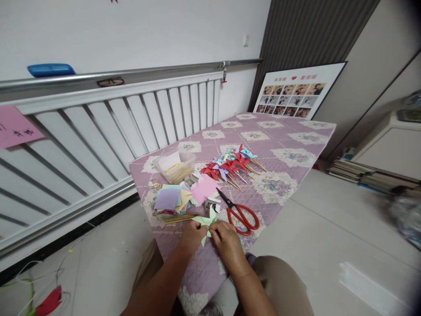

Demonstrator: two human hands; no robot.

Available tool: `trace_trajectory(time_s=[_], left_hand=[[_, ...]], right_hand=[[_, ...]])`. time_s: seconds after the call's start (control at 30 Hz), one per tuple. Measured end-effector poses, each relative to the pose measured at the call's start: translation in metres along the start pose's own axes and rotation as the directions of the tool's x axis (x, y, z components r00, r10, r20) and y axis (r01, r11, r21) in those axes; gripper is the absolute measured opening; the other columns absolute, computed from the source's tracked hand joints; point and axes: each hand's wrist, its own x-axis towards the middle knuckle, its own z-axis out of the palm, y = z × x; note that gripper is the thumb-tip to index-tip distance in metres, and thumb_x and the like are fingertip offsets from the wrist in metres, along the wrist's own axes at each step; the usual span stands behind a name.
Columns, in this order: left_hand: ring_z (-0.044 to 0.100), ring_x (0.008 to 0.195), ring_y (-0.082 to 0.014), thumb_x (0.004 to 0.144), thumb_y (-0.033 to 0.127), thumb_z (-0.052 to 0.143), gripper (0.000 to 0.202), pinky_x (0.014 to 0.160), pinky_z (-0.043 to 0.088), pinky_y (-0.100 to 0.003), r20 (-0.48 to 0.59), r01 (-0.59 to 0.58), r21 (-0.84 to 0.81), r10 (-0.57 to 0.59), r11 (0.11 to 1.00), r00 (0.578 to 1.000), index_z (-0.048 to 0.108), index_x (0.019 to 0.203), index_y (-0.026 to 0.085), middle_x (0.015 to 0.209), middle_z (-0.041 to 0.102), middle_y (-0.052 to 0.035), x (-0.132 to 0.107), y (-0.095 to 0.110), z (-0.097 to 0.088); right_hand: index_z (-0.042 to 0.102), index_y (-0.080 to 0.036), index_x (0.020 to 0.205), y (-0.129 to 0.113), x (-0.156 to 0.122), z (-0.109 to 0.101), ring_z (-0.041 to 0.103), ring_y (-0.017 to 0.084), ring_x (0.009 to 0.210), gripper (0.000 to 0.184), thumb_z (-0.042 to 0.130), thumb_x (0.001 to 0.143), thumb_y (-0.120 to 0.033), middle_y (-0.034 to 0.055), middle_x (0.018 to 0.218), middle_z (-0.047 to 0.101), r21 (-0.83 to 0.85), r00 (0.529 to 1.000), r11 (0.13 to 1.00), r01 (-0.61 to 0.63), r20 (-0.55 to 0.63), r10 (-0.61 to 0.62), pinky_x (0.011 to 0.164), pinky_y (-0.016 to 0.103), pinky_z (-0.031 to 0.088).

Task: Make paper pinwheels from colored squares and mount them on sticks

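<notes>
Near the front of the table, a light green paper pinwheel (210, 216) is held between both hands. My left hand (191, 237) pinches its left side, the fingers closed on the paper. Closed at the pinwheel's centre, my right hand (226, 239) hides whatever small part its fingertips may touch. Orange-handled scissors (245, 218) lie just right of that hand, blades pointing away. Behind the pinwheel sits a small open box of pins (212, 205). Thin wooden sticks (179, 218) lie to the left, beside a stack of coloured paper squares (168, 199).
Finished pinwheels on sticks (230, 166) lie in a pile farther back. A clear plastic box (174, 166) holds more sticks. Pink paper (204, 188) lies mid-table. A white radiator (158, 118) borders the left side, and a photo board (296, 90) leans at the far end.
</notes>
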Motion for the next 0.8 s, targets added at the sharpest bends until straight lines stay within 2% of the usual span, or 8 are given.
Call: trace_trajectory(time_s=[0.3,0.6,0.8], left_hand=[[0.034,0.045,-0.0090,0.069,0.030,0.055,0.023,0.046,0.023,-0.025,0.007,0.002,0.031,-0.002,1.000,1.000,0.049,0.050,0.018,0.047,0.040,0.0063,-0.0010,0.0020,-0.0040],[0.036,0.047,-0.0094,0.070,0.032,0.054,0.021,0.047,0.025,-0.024,0.017,0.007,0.010,-0.007,1.000,1.000,0.052,0.054,0.017,0.049,0.043,0.0055,-0.0014,-0.0015,-0.0040],[0.033,0.047,-0.0088,0.069,0.031,0.053,0.021,0.047,0.023,-0.024,0.047,0.002,-0.006,-0.002,1.000,0.999,0.049,0.053,0.018,0.049,0.040,0.0060,-0.0034,0.0033,-0.0067]], right_hand=[[0.064,-0.019,0.074,-0.0043,0.0013,-0.0067,0.057,0.023,0.080,0.011,0.058,0.083,-0.017,0.0063,0.078,0.063,0.053,0.998,0.997,-0.056,-0.004,0.057,0.075,0.034,0.041],[0.063,-0.021,0.073,-0.0052,0.0000,-0.0078,0.054,0.023,0.082,0.014,0.055,0.085,-0.023,0.0059,0.080,0.058,0.140,0.996,0.986,-0.088,-0.003,0.089,0.074,0.034,0.042],[0.063,-0.021,0.071,-0.0062,0.0006,-0.0086,0.055,0.022,0.081,0.015,0.054,0.084,-0.024,0.0049,0.080,0.057,0.209,0.994,0.972,-0.105,0.013,0.105,0.074,0.033,0.043]])
